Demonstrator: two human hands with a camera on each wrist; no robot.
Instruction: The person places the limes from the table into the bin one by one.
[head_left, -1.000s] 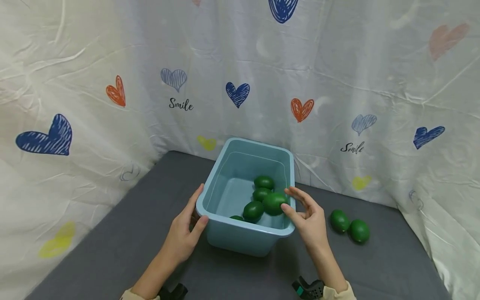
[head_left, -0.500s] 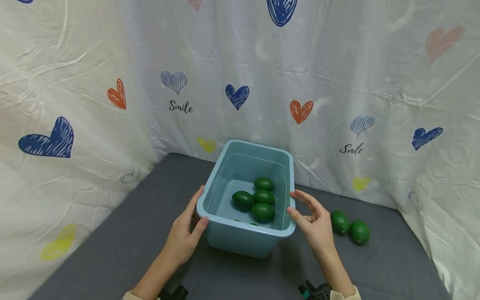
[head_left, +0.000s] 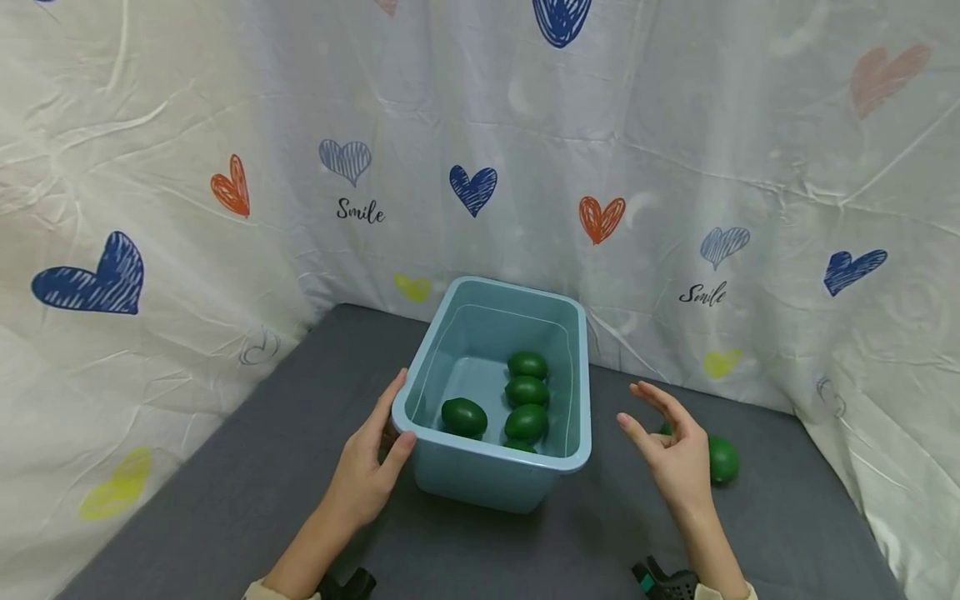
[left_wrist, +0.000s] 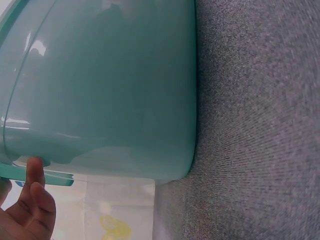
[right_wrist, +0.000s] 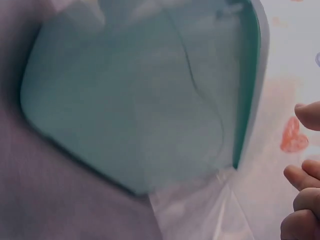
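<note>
From the head view, four green fruits point(head_left: 527, 391) sit fully in sight inside the light blue bin point(head_left: 498, 487), with the edge of a fifth peeking over the near wall, so most of the filling looks done; out on the grey tabletop point(head_left: 225, 492) to the right, one more green fruit point(head_left: 722, 459) lies loose, and a sliver of another seems to hide behind the right hand point(head_left: 671, 450), so I judge two are left outside. That right hand hovers between bin and loose fruit, fingers spread and relaxed, holding nothing. The left hand point(head_left: 365, 467) is on the bin's near-left corner, thumb over the rim, fingers lying along the outer wall. Over to the left wrist view: the bin wall point(left_wrist: 100, 90) fills the frame, standing on the tabletop, and fingertips point(left_wrist: 34, 172) touch under the rim. Now the right wrist view: blurred, the bin point(right_wrist: 135, 95) seen from outside, fingertips point(right_wrist: 300, 200) loosely curled at the right edge, apart from the bin and empty.
</note>
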